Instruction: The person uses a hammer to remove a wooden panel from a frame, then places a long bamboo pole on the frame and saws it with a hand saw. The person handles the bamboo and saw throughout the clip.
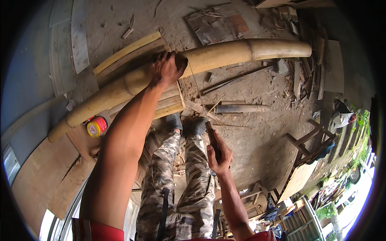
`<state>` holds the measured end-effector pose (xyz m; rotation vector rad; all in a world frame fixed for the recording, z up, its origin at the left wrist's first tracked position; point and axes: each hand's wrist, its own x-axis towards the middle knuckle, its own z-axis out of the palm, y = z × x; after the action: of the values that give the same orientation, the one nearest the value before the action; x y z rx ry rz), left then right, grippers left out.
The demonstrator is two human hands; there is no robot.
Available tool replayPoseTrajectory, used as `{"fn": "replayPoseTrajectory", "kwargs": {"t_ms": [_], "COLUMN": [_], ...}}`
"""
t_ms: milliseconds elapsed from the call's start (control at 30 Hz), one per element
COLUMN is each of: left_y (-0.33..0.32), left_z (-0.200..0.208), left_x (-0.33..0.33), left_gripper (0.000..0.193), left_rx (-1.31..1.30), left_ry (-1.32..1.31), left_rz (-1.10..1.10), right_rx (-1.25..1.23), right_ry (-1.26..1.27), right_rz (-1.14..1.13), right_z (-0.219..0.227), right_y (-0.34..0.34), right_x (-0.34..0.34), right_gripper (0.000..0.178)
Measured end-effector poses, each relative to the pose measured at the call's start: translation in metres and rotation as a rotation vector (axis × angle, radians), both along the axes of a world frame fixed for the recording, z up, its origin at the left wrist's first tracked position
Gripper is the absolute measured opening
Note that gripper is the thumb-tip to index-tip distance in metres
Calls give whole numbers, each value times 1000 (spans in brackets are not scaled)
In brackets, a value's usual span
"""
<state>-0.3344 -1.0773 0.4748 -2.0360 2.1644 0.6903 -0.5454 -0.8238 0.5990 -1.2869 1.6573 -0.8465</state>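
A thick, pale yellow bamboo pole (225, 55) runs from the lower left to the upper right, resting across a slatted wooden support (169, 105). My left hand (166, 69) presses down over the pole's middle, its fingers wrapped round the far side. My right hand (221, 156) grips the dark handle of a handsaw (212, 138), which is seen almost edge-on. From that handle the thin blade (195, 82) stretches up to the pole, just right of my left hand. A dark line crosses the bamboo there. How deep the blade sits cannot be made out.
Beside the pole's left part stands a red and yellow can (96, 127). Wood scraps and a dark-ended stick (241, 108) lie on the dirt floor. Low wooden frames (311, 142) stand at the right. A flat board (217, 24) lies beyond the pole. My feet are near the support.
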Motion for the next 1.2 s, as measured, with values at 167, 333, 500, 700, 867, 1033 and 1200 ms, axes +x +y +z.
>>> {"fn": "replayPoseTrajectory", "kwargs": {"t_ms": [167, 333, 500, 700, 867, 1033, 1200], "left_y": [-2, 5, 5, 10, 28, 18, 11], "left_z": [-2, -11, -1, -16, -12, -21, -18], "left_x": [-12, -10, -11, -4, -15, -6, -3], "left_gripper": [77, 75, 74, 74, 64, 71, 68], "left_rx": [-37, -74, 10, -121, -170, -195, -184], "left_ry": [-161, -16, -30, -47, -136, -83, -14], "left_rz": [24, 121, 97, 54, 93, 101, 84], "right_rx": [-93, 11, 0, 13, -51, -95, 1], "right_ry": [33, 3, 19, -51, -81, -121, -120], "right_rz": [-13, -24, -11, 3, 31, 4, -18], "right_z": [0, 10, 2, 2, -2, -9, 0], "right_y": [-2, -4, 2, -3, 0, -6, -15], "right_x": [8, 5, -1, -14, -19, -17, -12], "right_gripper": [46, 41, 40, 41, 43, 42, 41]}}
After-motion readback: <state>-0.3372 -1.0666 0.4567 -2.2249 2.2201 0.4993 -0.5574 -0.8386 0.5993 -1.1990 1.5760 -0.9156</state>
